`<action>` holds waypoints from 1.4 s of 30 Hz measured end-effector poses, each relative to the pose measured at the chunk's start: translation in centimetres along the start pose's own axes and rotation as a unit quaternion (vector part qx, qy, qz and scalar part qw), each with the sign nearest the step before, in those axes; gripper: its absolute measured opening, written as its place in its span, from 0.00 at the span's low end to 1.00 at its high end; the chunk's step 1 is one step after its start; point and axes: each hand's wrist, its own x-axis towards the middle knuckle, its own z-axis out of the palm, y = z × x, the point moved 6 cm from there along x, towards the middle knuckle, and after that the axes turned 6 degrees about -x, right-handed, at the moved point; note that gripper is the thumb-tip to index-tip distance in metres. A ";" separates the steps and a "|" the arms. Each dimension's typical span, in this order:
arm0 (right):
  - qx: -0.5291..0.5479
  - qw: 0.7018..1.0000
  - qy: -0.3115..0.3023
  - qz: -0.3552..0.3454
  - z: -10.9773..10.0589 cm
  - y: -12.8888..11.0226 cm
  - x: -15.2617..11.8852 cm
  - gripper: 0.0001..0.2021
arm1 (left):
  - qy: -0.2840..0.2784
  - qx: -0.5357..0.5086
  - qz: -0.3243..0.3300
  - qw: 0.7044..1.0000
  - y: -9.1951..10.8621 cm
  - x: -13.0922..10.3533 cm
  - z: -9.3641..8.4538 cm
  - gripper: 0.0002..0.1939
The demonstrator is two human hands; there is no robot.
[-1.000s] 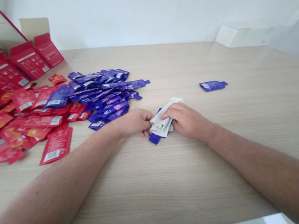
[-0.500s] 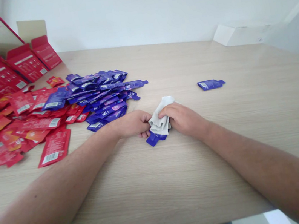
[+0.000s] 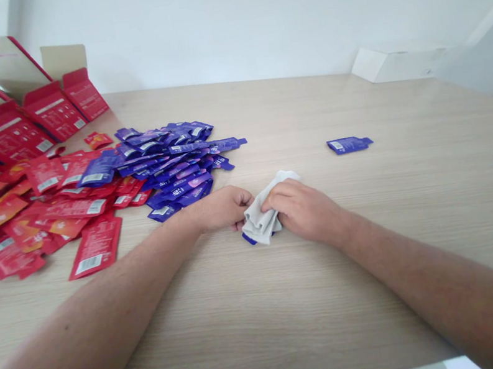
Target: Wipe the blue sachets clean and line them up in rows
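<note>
My right hand (image 3: 304,207) is closed on a folded white cloth (image 3: 262,219), pressing it over a blue sachet (image 3: 250,239). Only a small part of that sachet shows under the cloth's lower left side. At the cloth's left edge is my left hand (image 3: 226,207), its fingers curled in a pinch at the sachet, whose gripped part is hidden. Just beyond my left hand lies a pile of blue spouted sachets (image 3: 177,164). One more blue sachet (image 3: 348,145) lies by itself to the right.
Many red and orange sachets (image 3: 92,251) spread over the left of the wooden table (image 3: 232,325). Behind them stand several open red cartons (image 3: 6,133). A white box-like object (image 3: 391,62) is at the back right, against the white wall.
My right hand has slid the cloth down and left over the blue sachet, covering more of it. My left hand has kept its place. The view has tilted slightly upward.
</note>
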 end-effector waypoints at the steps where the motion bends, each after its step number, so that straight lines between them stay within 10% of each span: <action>1: 0.002 1.000 -0.006 -0.017 0.0 -0.4 0.0 0.13 | 0.000 0.002 0.005 1.000 0.1 0.0 0.0 0.05; 42: -0.005 1.000 -0.013 0.003 0.2 -1.7 -0.1 0.14 | 0.108 0.018 0.015 0.994 -1.2 0.9 -1.0 0.10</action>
